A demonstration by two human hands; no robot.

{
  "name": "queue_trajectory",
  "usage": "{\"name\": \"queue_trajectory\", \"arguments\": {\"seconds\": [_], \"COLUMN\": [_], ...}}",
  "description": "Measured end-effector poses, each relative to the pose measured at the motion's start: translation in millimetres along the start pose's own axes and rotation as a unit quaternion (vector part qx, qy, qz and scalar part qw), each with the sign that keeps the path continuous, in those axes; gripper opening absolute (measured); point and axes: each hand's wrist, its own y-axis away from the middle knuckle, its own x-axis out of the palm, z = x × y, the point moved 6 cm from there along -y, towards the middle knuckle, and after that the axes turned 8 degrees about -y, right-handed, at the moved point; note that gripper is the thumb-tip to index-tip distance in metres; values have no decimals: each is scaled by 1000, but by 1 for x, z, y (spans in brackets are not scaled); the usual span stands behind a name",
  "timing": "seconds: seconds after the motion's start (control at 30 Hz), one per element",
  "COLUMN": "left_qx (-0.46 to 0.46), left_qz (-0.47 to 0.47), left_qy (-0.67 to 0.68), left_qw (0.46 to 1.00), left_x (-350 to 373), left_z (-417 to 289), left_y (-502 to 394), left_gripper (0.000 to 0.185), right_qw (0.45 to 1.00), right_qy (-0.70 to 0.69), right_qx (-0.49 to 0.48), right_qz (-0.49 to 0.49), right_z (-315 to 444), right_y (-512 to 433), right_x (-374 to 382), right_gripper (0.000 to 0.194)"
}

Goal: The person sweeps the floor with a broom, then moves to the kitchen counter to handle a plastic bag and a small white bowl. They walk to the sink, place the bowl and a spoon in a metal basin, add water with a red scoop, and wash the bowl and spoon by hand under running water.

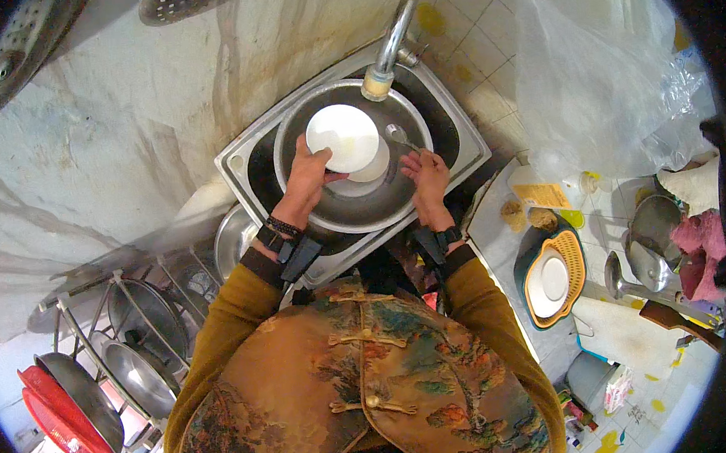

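Note:
My left hand (316,165) grips a white bowl (343,138) by its rim, thumb over the edge, above a large round metal basin (362,219). The basin sits in a stainless steel sink (232,160). Beneath the held bowl, another white dish (373,166) shows partly in the basin. My right hand (425,170) holds a metal spoon (398,134) by its handle, its bowl end pointing up and left over the right side of the basin. The tap (391,44) hangs over the basin's back rim.
At the right, a yellow colander in a dark bowl (573,268) holds white dishes on the counter. Two brown scrubbers (542,218) lie behind it. A metal rack (132,306) with pans and a red basket (68,430) stands at lower left. Plastic sheeting (586,72) hangs at upper right.

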Motion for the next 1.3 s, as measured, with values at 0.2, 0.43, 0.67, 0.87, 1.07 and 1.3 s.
{"name": "queue_trajectory", "arguments": {"seconds": [0.2, 0.43, 0.67, 0.87, 1.07, 1.3], "left_qx": [-52, -62, -94, -67, -72, -41], "left_qz": [15, 10, -1, 8, 24, 51], "left_qy": [-52, -28, -88, -74, -130, -25], "left_qw": [997, 998, 992, 995, 989, 998], "left_x": [-2, 3, 3, 0, 4, -15], "left_z": [39, 80, 103, 103, 97, 84], "left_y": [-12, -28, -46, -39, -31, 8], "left_gripper": [58, 53, 70, 71, 69, 85], "right_qw": [999, 988, 986, 972, 977, 978], "right_qy": [32, 124, 137, 182, 169, 189], "right_qx": [-4, 57, 47, -100, -101, 5], "right_qz": [31, 75, 77, 111, 79, 92], "right_z": [2, -11, -12, 7, -1, -17], "right_y": [15, 32, 37, 55, 44, 47], "right_x": [6, 10, 13, 19, 8, 2], "right_gripper": [31, 31, 35, 41, 43, 45]}}
